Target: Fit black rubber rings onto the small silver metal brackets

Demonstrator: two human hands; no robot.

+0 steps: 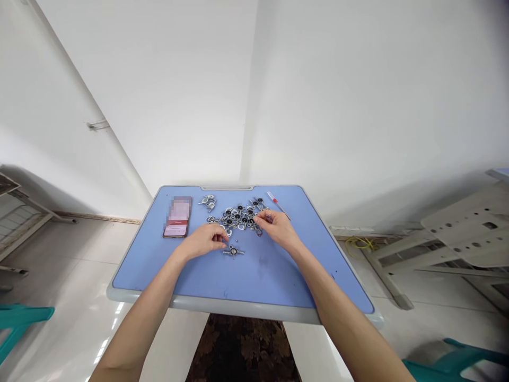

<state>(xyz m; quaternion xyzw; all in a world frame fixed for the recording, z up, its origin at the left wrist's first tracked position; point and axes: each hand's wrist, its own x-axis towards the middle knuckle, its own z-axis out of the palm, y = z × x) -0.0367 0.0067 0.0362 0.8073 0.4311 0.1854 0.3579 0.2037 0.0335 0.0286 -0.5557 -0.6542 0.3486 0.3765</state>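
A heap of small metal fittings with black round parts (237, 216) lies in the middle of the blue desk. My right hand (278, 228) is at the heap's right side, thumb and forefinger pinched together; whatever is between them is too small to make out. Just left of one separate metal fitting with a ring and rods (234, 252) is my left hand (204, 239), its curved fingers and thumb apart with nothing visible in them. A tiny metal piece (237, 241) lies above that fitting. Several silvery metal pieces (208, 202) form a smaller group behind.
A phone (176, 227) with a lit screen lies at the desk's left. Towards the back right is a pen with a red part (276, 201). The blue desk (262, 286) stands against a white wall. Teal stools (457, 361) and another desk (461, 239) are nearby.
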